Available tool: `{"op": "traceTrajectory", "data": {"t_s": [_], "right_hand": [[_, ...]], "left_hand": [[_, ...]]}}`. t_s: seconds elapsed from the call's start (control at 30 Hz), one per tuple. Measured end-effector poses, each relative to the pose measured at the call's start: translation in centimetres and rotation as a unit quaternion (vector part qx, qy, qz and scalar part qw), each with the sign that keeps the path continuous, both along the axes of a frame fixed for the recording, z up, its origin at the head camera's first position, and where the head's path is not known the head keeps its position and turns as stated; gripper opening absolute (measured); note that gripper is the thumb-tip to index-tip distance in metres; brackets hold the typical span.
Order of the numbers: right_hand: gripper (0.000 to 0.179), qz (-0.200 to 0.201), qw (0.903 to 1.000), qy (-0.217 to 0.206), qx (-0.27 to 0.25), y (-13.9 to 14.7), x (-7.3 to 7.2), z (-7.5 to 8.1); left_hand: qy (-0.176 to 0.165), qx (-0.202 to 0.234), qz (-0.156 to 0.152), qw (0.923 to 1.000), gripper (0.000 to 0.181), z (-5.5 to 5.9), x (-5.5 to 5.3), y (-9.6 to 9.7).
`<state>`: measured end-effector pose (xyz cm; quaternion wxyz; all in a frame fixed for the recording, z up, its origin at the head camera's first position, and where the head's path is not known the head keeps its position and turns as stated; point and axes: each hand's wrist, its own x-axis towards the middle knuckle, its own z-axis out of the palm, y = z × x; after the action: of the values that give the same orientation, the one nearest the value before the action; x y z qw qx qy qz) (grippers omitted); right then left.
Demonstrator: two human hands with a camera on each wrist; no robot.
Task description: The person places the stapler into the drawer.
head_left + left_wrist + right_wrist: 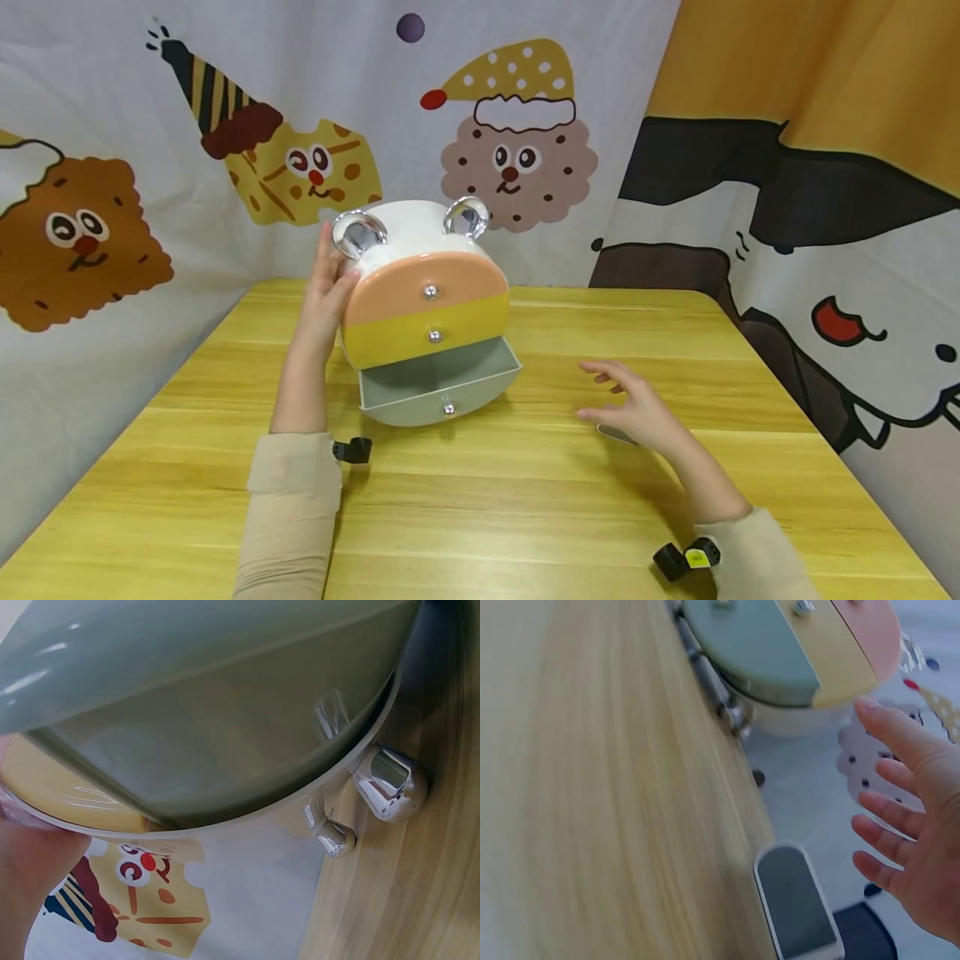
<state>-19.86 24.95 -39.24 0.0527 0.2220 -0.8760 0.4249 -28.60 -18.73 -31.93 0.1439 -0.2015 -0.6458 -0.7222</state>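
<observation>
A small bear-shaped drawer box with shiny silver ears stands on the table, in orange, yellow and grey-green bands with silver knobs. Its grey-green bottom drawer is pulled out, and no contents show in it. My left hand holds the box's upper left side, thumb toward the front. In the left wrist view, silver feet show under the box. My right hand is apart from the box, fingers spread and holding nothing. Close to it lies a rounded, grey-faced object with a pale rim, mostly hidden in the head view.
The wooden table extends around the box. Behind it hangs a pale cloth printed with cartoon biscuits and cheese. A cartoon-printed cloth hangs on the right. Black wrist cameras sit at both cuffs.
</observation>
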Motion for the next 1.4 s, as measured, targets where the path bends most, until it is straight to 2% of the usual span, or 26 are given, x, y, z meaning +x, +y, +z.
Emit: {"op": "traceTrajectory", "data": {"t_s": [0.27, 0.63, 0.97, 1.3, 1.4], "right_hand": [[0.060, 0.020, 0.9996, -0.017, 0.008, 2.6, -0.7, -1.0], [0.063, 0.021, 0.9983, -0.051, 0.018, 4.4, -1.0, -2.4], [0.063, 0.031, 0.9923, -0.119, 0.012, 5.2, -1.3, -3.5], [0.054, 0.028, 0.9902, -0.135, 0.024, 5.2, -1.0, -3.4], [0.051, 0.021, 0.9896, -0.140, 0.025, 4.4, -0.4, -2.3]], "left_hand": [[0.001, 0.003, -0.001, 1.0000, 0.072, 0.1, 0.1, 0.0], [0.001, 0.004, -0.004, 1.0000, 0.072, 0.1, 0.1, 0.1], [0.004, 0.003, -0.005, 1.0000, 0.072, 0.1, 0.1, 0.1], [0.005, 0.003, -0.002, 1.0000, 0.072, 0.1, 0.1, 0.0], [0.004, 0.003, -0.003, 1.0000, 0.072, 0.1, 0.1, 0.0]]}}
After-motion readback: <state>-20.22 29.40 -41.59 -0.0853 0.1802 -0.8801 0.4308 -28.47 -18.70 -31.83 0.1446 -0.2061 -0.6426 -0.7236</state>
